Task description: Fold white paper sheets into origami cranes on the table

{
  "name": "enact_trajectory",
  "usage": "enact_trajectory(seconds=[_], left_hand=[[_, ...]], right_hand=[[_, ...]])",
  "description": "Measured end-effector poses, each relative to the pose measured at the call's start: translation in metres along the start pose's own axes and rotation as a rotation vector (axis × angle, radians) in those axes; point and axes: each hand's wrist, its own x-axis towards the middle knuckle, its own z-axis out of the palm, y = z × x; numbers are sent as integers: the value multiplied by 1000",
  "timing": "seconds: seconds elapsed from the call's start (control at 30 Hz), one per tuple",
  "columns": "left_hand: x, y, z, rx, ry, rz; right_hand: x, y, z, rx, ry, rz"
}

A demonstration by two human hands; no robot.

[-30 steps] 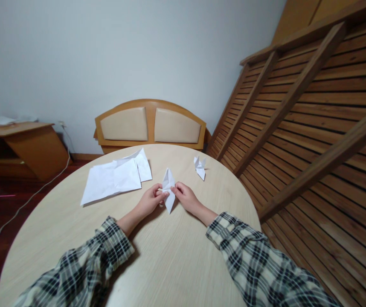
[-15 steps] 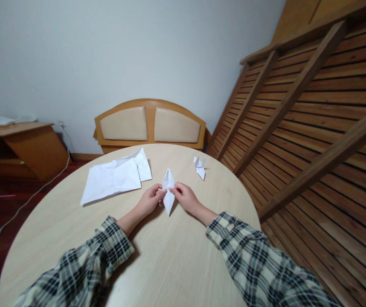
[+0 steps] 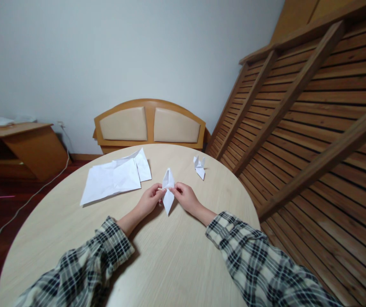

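Our left hand (image 3: 151, 199) and right hand (image 3: 185, 198) pinch the folded paper (image 3: 169, 200) closed between thumbs and fingers at the table's (image 3: 170, 256) middle; white sheets (image 3: 112, 180) lie at its ten o'clock, a small paper figure (image 3: 199, 168) at two.

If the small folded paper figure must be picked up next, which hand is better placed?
Probably the right hand: it is nearer to the small folded figure. The left hand is on the far side of the diamond-shaped paper, which both hands hold.

Black-and-cream plaid sleeves (image 3: 114, 245), white paper (image 3: 168, 200)
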Motion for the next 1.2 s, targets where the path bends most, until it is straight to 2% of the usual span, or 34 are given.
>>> enact_trajectory(seconds=[0.1, 0.33, 0.57, 0.77, 0.93, 1.07, 1.2], left_hand=[[0, 0, 0, -13, 28, -26], [-1, -3, 0, -26, 124, 43], [0, -3, 1, 31, 52, 87], [-1, 1, 1, 18, 0, 50], [0, 3, -2, 178, 66, 117], [1, 6, -3, 199, 160, 82], [1, 4, -2, 225, 110, 102]], right_hand=[[0, -2, -1, 51, 8, 16], [-2, -8, 1, 193, -33, 0], [-3, -7, 3, 287, -88, -19], [-4, -15, 0, 332, -129, -7], [-4, -12, 0, 277, -103, -19], [-4, -14, -2, 184, -73, -63], [-4, -18, -4, 90, -53, -114]])
